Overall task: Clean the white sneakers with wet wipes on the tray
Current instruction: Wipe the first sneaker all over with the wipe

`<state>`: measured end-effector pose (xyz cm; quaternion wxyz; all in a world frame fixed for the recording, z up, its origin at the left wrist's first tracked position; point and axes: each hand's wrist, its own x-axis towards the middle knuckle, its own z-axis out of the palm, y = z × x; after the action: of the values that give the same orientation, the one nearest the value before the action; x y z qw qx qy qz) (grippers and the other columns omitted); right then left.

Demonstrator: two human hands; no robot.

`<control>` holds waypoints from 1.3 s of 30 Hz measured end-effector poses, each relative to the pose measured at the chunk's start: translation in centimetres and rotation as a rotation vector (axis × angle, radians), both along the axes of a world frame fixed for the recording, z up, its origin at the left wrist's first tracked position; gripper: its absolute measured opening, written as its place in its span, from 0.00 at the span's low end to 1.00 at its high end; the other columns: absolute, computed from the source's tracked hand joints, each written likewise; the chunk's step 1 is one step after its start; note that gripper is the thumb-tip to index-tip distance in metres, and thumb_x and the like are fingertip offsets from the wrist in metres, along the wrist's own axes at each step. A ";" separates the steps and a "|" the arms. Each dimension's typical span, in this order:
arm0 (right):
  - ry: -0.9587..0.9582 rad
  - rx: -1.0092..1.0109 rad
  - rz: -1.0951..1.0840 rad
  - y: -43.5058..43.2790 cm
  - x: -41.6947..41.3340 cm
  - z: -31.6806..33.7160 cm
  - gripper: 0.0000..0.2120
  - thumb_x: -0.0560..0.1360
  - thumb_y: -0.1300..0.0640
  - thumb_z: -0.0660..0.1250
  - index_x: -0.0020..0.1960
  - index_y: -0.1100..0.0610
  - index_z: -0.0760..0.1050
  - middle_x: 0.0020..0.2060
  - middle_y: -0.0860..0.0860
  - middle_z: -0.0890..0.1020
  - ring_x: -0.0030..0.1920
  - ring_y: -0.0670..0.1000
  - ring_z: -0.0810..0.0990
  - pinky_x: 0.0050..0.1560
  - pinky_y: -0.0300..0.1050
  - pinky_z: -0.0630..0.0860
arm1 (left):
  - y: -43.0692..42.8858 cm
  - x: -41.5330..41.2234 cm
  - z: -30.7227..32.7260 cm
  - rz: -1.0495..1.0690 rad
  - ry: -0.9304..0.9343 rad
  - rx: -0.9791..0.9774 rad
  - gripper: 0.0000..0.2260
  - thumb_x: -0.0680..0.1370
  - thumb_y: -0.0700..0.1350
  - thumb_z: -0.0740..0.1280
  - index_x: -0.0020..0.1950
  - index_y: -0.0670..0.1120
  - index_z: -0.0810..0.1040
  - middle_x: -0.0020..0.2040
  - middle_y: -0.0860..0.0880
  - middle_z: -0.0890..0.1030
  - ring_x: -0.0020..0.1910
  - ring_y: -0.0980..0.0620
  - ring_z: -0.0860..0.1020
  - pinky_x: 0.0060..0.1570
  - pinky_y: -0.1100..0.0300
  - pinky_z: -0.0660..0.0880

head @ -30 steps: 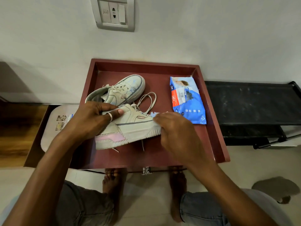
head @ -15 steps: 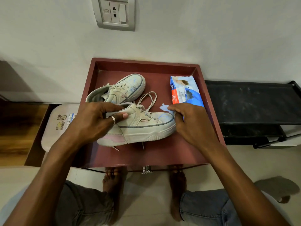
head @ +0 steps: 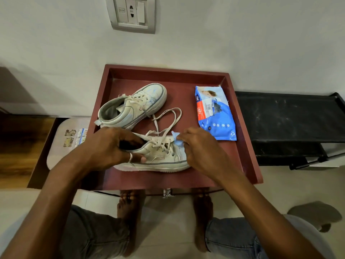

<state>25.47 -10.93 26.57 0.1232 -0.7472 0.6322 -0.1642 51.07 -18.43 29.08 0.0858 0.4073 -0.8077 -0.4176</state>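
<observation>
Left hand (head: 112, 146) grips the near sneaker (head: 160, 156) at its collar, upright on the tray (head: 168, 71). Right hand (head: 201, 152) pinches a blue wet wipe (head: 177, 140) against the toe. Risk: the loose laces (head: 168, 116) may snag the wipe and smear dirt.

Home interior: wall socket (head: 131, 13), shoe rack (head: 287, 118).

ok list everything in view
dark red rectangular tray: one, maroon, by wall
white laced sneakers: two, white, on tray, near one held
blue plastic wipes pack: one, blue, tray's right side
crumpled blue wipe: one, pale blue, on near sneaker's toe
grey wall socket plate: one, grey, above tray
black shelf rack: one, black, right of tray
pale padded stool: one, cream, left of tray
left hand: grips near sneaker
right hand: pinches wipe
bare feet: two, below tray
</observation>
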 end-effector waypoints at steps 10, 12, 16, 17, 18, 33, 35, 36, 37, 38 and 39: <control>0.060 0.154 -0.006 0.4 -2.4 1.5 0.11 0.71 0.64 0.65 0.46 0.56 0.84 0.45 0.51 0.82 0.46 0.53 0.80 0.46 0.52 0.78 | -0.2 -0.5 -0.1 -0.036 -0.064 -0.120 0.13 0.70 0.49 0.79 0.54 0.55 0.87 0.49 0.63 0.83 0.48 0.60 0.81 0.50 0.57 0.79; 0.061 0.065 -0.080 0.0 -2.6 1.3 0.10 0.74 0.63 0.63 0.45 0.58 0.83 0.42 0.52 0.80 0.43 0.54 0.79 0.44 0.53 0.78 | -0.3 -0.5 -0.1 -0.038 -0.077 -0.115 0.12 0.71 0.47 0.79 0.53 0.54 0.87 0.50 0.61 0.84 0.47 0.60 0.81 0.48 0.58 0.79; 0.056 -0.020 -0.032 0.0 -0.4 0.2 0.11 0.72 0.68 0.64 0.49 0.60 0.83 0.41 0.53 0.79 0.42 0.56 0.77 0.39 0.50 0.75 | -0.4 -0.5 -0.4 -0.025 -0.094 -0.117 0.10 0.71 0.49 0.78 0.51 0.56 0.87 0.49 0.62 0.84 0.47 0.59 0.81 0.45 0.63 0.78; 0.057 -0.018 -0.004 0.1 0.1 0.1 0.12 0.71 0.69 0.65 0.49 0.60 0.83 0.41 0.53 0.79 0.43 0.56 0.77 0.38 0.50 0.75 | -0.5 -0.5 -0.4 -0.022 -0.097 -0.115 0.10 0.71 0.49 0.78 0.51 0.56 0.87 0.49 0.61 0.84 0.46 0.59 0.81 0.45 0.61 0.78; 0.058 -0.004 0.027 0.2 0.3 0.0 0.11 0.70 0.69 0.65 0.48 0.60 0.82 0.41 0.52 0.79 0.43 0.56 0.77 0.38 0.51 0.75 | -0.5 -0.4 -0.5 -0.019 -0.098 -0.114 0.09 0.71 0.50 0.78 0.51 0.56 0.87 0.48 0.61 0.84 0.46 0.58 0.81 0.46 0.59 0.79; 0.102 0.059 0.072 0.0 0.3 0.0 0.10 0.71 0.68 0.67 0.45 0.57 0.83 0.41 0.50 0.78 0.43 0.54 0.79 0.36 0.50 0.76 | -0.9 -0.4 -0.9 -0.007 -0.093 -0.074 0.10 0.71 0.50 0.78 0.51 0.54 0.88 0.50 0.57 0.85 0.47 0.54 0.82 0.48 0.48 0.80; 0.129 0.141 0.122 0.3 -0.1 0.4 0.07 0.70 0.66 0.66 0.41 0.57 0.82 0.41 0.50 0.79 0.42 0.54 0.80 0.37 0.52 0.76 | -0.8 -0.4 -1.0 -0.009 -0.095 -0.072 0.10 0.71 0.50 0.78 0.51 0.55 0.88 0.50 0.57 0.85 0.47 0.55 0.82 0.49 0.48 0.80; 0.128 0.175 0.111 0.4 -0.5 0.8 0.06 0.69 0.64 0.66 0.41 0.58 0.82 0.41 0.50 0.80 0.42 0.55 0.80 0.39 0.52 0.77 | -0.8 -0.4 -1.0 -0.010 -0.094 -0.075 0.10 0.71 0.50 0.78 0.51 0.55 0.88 0.50 0.57 0.85 0.47 0.55 0.82 0.48 0.48 0.80; 0.116 0.196 0.076 0.4 -1.0 1.1 0.06 0.69 0.63 0.66 0.41 0.58 0.82 0.42 0.51 0.81 0.42 0.55 0.80 0.40 0.53 0.78 | -0.8 -0.4 -1.0 -0.011 -0.091 -0.077 0.10 0.71 0.50 0.78 0.51 0.54 0.88 0.50 0.57 0.85 0.47 0.54 0.82 0.48 0.48 0.80; 0.104 0.194 0.029 0.4 -1.5 1.3 0.06 0.69 0.62 0.66 0.42 0.58 0.82 0.42 0.51 0.81 0.43 0.54 0.80 0.42 0.53 0.78 | -0.8 -0.4 -1.0 -0.013 -0.089 -0.078 0.10 0.71 0.50 0.78 0.51 0.54 0.88 0.50 0.56 0.85 0.47 0.54 0.82 0.49 0.48 0.80; 0.099 0.165 -0.020 0.4 -1.9 1.4 0.05 0.69 0.61 0.66 0.42 0.58 0.81 0.42 0.51 0.81 0.43 0.54 0.80 0.43 0.53 0.78 | -0.8 -0.4 -0.9 -0.014 -0.089 -0.075 0.10 0.71 0.49 0.78 0.51 0.54 0.88 0.51 0.56 0.85 0.48 0.53 0.82 0.49 0.48 0.80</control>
<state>23.61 -10.53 28.01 0.1515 -0.7353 0.6563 -0.0755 50.63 -19.22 28.14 0.0623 0.4164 -0.8286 -0.3690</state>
